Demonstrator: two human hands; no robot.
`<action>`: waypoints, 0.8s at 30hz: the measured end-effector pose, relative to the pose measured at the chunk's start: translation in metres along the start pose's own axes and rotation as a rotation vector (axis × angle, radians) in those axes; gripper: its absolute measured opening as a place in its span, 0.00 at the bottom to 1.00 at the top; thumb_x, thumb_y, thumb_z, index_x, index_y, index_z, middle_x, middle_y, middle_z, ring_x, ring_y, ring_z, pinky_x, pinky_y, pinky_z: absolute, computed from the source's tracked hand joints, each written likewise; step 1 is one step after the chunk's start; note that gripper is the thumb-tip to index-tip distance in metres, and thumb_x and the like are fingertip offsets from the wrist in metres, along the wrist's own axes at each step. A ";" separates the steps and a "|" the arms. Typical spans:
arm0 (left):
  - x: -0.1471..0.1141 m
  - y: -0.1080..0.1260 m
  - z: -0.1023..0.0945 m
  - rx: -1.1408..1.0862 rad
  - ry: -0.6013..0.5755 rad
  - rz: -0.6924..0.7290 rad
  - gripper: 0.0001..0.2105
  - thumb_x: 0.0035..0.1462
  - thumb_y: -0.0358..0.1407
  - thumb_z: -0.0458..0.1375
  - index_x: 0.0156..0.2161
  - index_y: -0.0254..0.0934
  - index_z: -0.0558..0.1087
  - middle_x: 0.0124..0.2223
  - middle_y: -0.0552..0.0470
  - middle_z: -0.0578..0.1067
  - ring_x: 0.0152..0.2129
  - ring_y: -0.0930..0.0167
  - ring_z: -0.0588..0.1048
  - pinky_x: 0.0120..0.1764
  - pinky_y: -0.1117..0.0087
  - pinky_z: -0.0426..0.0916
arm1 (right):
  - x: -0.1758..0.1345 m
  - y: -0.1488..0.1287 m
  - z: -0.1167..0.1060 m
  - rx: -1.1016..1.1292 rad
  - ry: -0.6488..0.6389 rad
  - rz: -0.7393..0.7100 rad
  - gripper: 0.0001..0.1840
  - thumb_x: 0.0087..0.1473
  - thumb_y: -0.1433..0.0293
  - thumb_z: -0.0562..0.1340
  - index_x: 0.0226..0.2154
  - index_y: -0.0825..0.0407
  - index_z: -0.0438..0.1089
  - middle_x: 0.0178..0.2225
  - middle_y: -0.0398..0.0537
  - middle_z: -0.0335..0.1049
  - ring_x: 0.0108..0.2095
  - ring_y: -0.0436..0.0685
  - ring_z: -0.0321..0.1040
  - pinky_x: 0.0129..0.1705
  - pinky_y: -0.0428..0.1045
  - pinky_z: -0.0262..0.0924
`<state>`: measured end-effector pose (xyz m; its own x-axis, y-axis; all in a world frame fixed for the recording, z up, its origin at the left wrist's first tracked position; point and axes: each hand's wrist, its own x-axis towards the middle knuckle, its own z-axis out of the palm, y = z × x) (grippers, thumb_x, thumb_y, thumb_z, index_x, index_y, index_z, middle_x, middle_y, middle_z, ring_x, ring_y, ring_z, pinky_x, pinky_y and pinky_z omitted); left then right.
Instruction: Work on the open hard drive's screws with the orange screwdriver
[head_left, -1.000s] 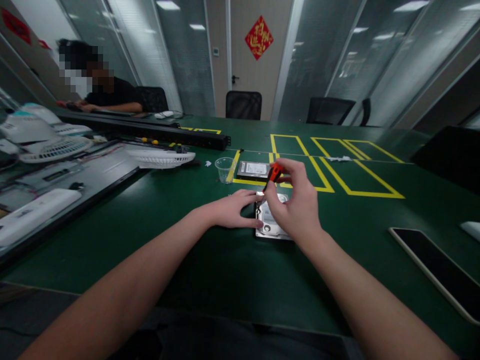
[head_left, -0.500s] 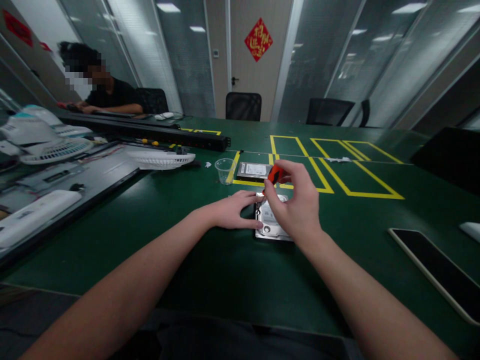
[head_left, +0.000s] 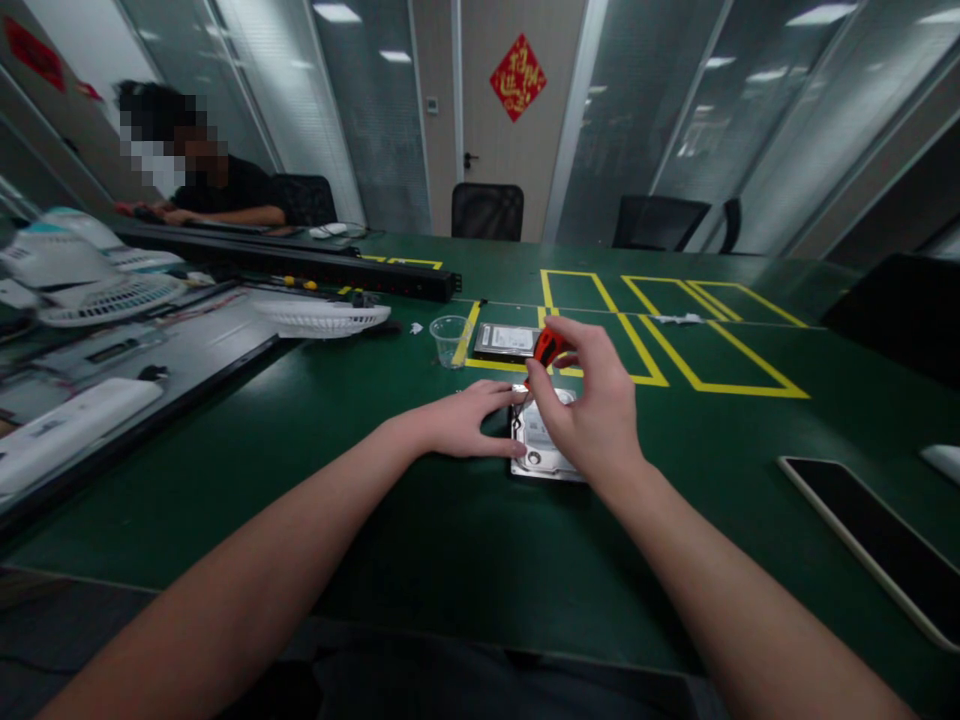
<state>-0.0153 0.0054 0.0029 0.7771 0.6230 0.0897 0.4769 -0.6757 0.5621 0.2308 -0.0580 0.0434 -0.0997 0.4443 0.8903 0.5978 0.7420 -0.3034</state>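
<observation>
A silver hard drive (head_left: 551,457) lies label side up on the green table in front of me. My left hand (head_left: 469,418) is open, thumb and fingers stretched apart and resting on the drive's left edge. Above the drive, my right hand (head_left: 596,400) is closed round the red and black handle of a screwdriver (head_left: 548,347). Its thin shaft slants down towards the drive's upper left part; whether the tip sits in a screw is too small to tell. My right hand covers the drive's right side.
Behind the drive are a second hard drive (head_left: 504,340) and a clear plastic cup (head_left: 450,345). Yellow tape (head_left: 750,388) marks rectangles on the table. A phone (head_left: 870,540) lies at right. Fan parts (head_left: 322,318) and a long black bar (head_left: 315,265) fill the left, where a person (head_left: 232,190) sits.
The screwdriver handle has turned or tilted slightly in my right hand, and the fingers have shifted a little. My left hand and the hard drive have stayed in place.
</observation>
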 end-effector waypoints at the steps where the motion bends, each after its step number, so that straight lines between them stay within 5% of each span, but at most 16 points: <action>1: 0.000 0.000 0.000 -0.003 -0.001 -0.002 0.49 0.75 0.70 0.74 0.89 0.48 0.71 0.91 0.35 0.69 0.90 0.38 0.66 0.90 0.30 0.61 | -0.001 0.000 0.000 0.010 -0.009 0.004 0.26 0.77 0.71 0.67 0.72 0.41 0.77 0.61 0.55 0.88 0.57 0.69 0.89 0.59 0.68 0.92; 5: 0.001 0.002 -0.001 -0.006 -0.004 -0.012 0.49 0.74 0.69 0.75 0.88 0.47 0.71 0.91 0.34 0.69 0.89 0.38 0.66 0.90 0.32 0.61 | -0.002 0.000 0.000 0.044 -0.017 0.009 0.28 0.76 0.72 0.67 0.74 0.41 0.75 0.66 0.56 0.88 0.61 0.69 0.90 0.64 0.70 0.92; 14: 0.000 -0.004 0.001 -0.005 0.001 0.007 0.51 0.74 0.72 0.74 0.89 0.48 0.70 0.90 0.34 0.70 0.89 0.39 0.66 0.90 0.31 0.61 | 0.002 0.000 -0.002 0.015 -0.013 0.005 0.24 0.75 0.72 0.70 0.69 0.41 0.78 0.59 0.54 0.84 0.54 0.66 0.86 0.55 0.65 0.91; 24: 0.001 -0.003 0.002 -0.004 0.019 0.017 0.48 0.74 0.70 0.75 0.86 0.49 0.73 0.89 0.36 0.72 0.88 0.38 0.68 0.89 0.32 0.64 | -0.001 0.000 0.000 0.052 -0.041 0.011 0.27 0.76 0.70 0.69 0.73 0.41 0.74 0.63 0.55 0.87 0.57 0.68 0.88 0.57 0.66 0.92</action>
<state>-0.0150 0.0077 -0.0004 0.7771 0.6188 0.1148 0.4620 -0.6847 0.5637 0.2305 -0.0582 0.0428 -0.1262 0.4723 0.8724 0.5573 0.7612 -0.3315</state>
